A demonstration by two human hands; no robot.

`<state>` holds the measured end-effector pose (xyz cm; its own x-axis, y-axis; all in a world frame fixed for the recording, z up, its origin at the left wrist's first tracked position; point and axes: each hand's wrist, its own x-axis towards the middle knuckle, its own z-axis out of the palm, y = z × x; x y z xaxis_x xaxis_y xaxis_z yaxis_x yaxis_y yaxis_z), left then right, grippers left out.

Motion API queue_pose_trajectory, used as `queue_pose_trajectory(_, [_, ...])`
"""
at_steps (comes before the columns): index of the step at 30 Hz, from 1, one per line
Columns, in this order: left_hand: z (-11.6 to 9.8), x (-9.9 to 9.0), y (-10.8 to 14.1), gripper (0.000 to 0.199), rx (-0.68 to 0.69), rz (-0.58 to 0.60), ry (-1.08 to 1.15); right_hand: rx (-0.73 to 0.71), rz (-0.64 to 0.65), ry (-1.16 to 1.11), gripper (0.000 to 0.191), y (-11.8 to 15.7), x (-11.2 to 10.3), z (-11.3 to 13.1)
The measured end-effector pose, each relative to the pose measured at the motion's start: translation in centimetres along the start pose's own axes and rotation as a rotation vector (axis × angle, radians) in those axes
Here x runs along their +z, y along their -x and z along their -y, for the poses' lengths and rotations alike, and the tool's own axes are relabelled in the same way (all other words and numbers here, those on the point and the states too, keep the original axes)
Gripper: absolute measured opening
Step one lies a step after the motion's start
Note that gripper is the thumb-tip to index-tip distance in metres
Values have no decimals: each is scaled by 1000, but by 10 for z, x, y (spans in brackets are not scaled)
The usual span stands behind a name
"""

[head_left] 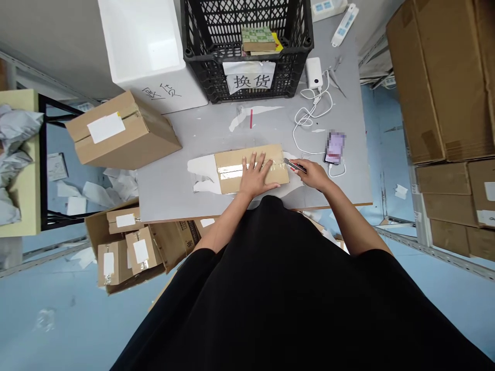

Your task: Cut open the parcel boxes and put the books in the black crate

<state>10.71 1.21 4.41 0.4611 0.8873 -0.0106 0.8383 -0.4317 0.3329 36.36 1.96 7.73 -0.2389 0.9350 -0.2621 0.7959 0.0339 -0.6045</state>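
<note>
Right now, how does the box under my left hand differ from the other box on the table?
The box under your left hand has shiny clear tape across its top and no label showing, while the other box, further left, has a white label on top. The first lies square to you and is touched; the other sits at an angle, untouched. Both are brown cardboard on the grey table.

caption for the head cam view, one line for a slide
Left hand pressing a taped cardboard box while right hand holds a utility knife
</note>
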Motion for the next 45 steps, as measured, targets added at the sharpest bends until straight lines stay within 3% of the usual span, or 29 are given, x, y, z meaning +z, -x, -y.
queue_pose_trajectory(12, [-1, 2, 1, 97, -15, -17, 39, -17, 98, -99, 47, 4, -11, -10])
queue_pose_trajectory(25, [-1, 1, 0, 96, -8, 5, 21, -3, 68, -93, 45, 12, -11, -11])
queue_pose_trajectory(33, [3, 0, -1, 77, 122, -16, 85, -11, 41, -74, 46, 6, -5, -13])
queue_pose_trajectory(45, [2, 6, -7, 80, 177, -61, 130, 20, 9, -105, 46, 4, 0, -6])
